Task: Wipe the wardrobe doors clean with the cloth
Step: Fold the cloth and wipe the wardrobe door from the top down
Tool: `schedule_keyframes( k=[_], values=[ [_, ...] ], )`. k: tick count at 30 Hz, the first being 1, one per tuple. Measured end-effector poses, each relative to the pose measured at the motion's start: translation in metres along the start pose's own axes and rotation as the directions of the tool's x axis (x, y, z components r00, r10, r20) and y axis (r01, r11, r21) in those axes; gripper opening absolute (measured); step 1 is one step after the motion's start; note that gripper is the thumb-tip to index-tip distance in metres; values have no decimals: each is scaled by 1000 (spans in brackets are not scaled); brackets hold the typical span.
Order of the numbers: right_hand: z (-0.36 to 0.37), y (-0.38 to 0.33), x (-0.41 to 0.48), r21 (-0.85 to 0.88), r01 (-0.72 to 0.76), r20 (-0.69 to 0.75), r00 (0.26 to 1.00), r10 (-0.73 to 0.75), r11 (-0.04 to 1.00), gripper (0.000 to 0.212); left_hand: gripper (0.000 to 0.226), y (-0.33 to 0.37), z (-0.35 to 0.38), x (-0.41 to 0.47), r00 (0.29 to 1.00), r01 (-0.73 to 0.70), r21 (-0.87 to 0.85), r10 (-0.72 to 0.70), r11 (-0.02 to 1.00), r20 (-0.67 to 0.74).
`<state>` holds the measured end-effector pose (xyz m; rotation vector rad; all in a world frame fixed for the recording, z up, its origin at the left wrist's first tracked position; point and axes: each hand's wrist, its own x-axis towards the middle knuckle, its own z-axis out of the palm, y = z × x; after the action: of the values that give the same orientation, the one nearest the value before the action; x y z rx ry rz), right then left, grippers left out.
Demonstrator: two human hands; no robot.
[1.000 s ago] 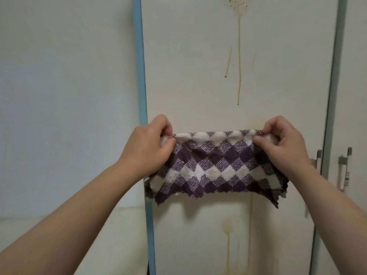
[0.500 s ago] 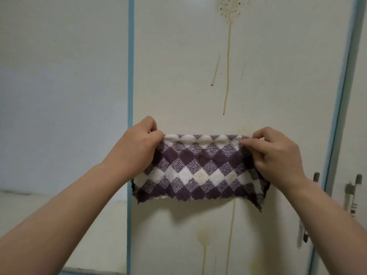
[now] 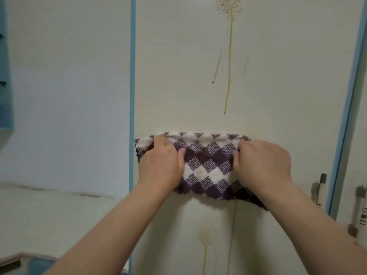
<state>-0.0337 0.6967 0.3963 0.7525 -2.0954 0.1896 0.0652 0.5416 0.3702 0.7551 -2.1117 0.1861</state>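
A purple-and-white checked cloth [image 3: 206, 165] is stretched flat against the cream wardrobe door [image 3: 278, 76]. My left hand [image 3: 160, 165] grips its left end, thumb over the front. My right hand [image 3: 264, 163] grips the right end the same way. Most fingers of both hands are hidden by the backs of the hands. A brown splatter with long drip lines [image 3: 229, 72] runs down the door above the cloth. More yellowish drip stains [image 3: 204, 241] show below it.
A blue edge strip [image 3: 132, 76] borders the door on the left, with a pale wall [image 3: 59, 96] beyond it. At the right, a metal handle [image 3: 320, 187] sits on this door and another handle [image 3: 357, 207] on the neighbouring door.
The cloth was held out in the air by its top corners; now both hands have moved forward and lie over it against the door. The camera has moved closer.
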Motion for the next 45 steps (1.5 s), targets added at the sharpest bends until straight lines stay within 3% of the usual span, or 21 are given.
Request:
schedule_keyframes(
  k=[2, 4, 7, 10, 18, 30, 37, 45],
  values=[
    [5, -12, -7, 117, -86, -53, 994, 93, 989, 26, 74, 7, 10, -6, 997, 32, -142, -42, 989, -68],
    [18, -23, -12, 256, -179, -84, 975, 206, 950, 46, 84, 12, 22, -9, 984, 29, -211, -65, 977, -166],
    [43, -39, -20, 397, -143, -231, 940, 249, 907, 67, 91, 19, 38, -11, 971, 52, -262, -110, 964, -211],
    [63, -48, -21, 323, -96, -270, 944, 189, 942, 56, 81, 20, 47, -7, 973, 21, -246, -76, 969, -218],
    [87, -43, 2, 168, -79, -368, 920, 137, 983, 57, 74, 13, 53, 19, 948, 11, -145, -57, 989, -314],
    [38, -33, 78, 163, -19, -532, 840, 104, 986, 59, 76, 17, 10, 92, 886, -57, -174, -30, 983, -462],
    [-9, -22, 140, 132, -21, -478, 875, 82, 991, 64, 78, 25, -27, 156, 860, -40, -154, -44, 987, -509],
    [-68, -7, 227, 105, 21, -500, 865, 34, 994, 64, 80, 31, -86, 241, 829, -54, -126, -26, 991, -559]
  ],
)
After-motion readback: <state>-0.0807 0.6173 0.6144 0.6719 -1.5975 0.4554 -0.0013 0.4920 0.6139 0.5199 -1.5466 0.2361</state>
